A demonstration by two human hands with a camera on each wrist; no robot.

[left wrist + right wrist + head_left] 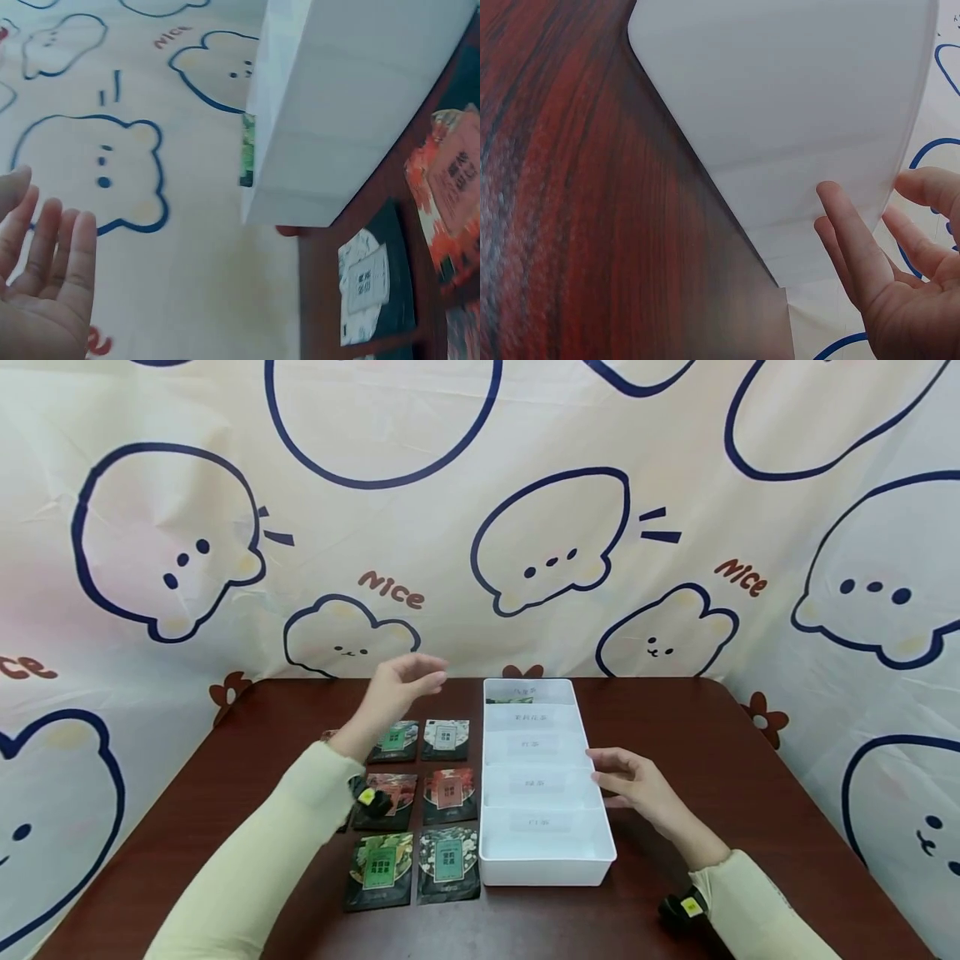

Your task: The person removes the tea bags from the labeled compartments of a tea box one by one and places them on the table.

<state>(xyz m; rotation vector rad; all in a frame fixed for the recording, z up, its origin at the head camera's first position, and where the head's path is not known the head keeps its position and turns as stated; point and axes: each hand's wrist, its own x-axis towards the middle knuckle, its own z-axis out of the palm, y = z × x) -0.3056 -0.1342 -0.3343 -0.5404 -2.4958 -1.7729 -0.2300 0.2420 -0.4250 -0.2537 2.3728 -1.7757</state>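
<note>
My left hand [403,687] is raised above the far row of tea packets, left of the box, its fingers loosely bent with nothing in them. A long white box [543,872] with several labelled compartments stands on the table. Inside its farthest compartment the top of a green packet [510,700] shows. At the box's right side, my right hand [637,785] touches the wall near the rim with relaxed fingers. Left of the box lie a white packet [446,741], a red packet [450,793] and a teal-labelled floral packet [448,864].
Further left lie a green-labelled packet [379,870], another red packet [403,793] and a green packet [396,739]; my left forearm hides part of this column. The brown table [675,718] meets a cartoon-printed curtain [442,552] at its back edge.
</note>
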